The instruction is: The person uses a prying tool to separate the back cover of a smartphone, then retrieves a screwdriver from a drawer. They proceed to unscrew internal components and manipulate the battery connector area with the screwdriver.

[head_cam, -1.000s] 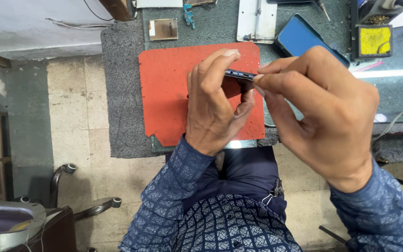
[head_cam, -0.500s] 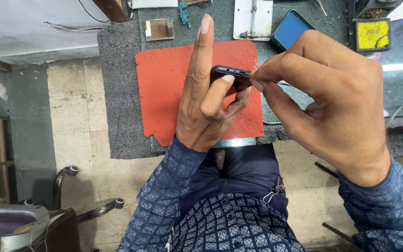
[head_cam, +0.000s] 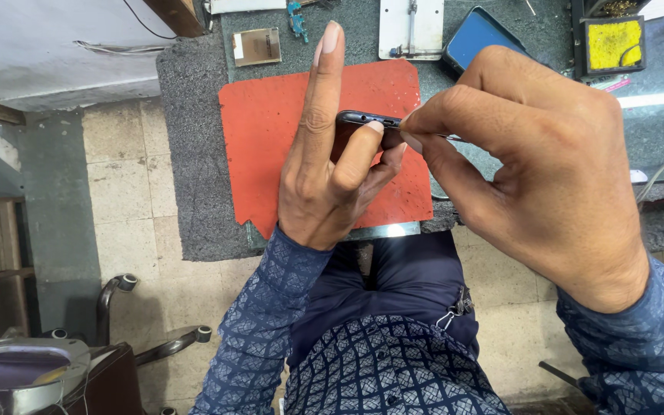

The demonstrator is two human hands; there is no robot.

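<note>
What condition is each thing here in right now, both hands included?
Left hand: grips dark phone, index finger straight up.
Right hand: pinches thin metal tool.
Dark phone: held edge-up above the mat.
Red mat: flat, speckled.
Blue phone: lying on the bench.

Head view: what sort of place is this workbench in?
Probably a phone repair bench: the left hand grips a dark phone over an orange rubber work mat, beside a yellow sponge in a black tray.

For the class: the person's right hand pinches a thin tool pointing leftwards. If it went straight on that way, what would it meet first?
Most likely the dark phone held edge-up in the left hand: the right hand has its thin tool aimed at that edge, seemingly almost touching, though depth is unclear.
</note>
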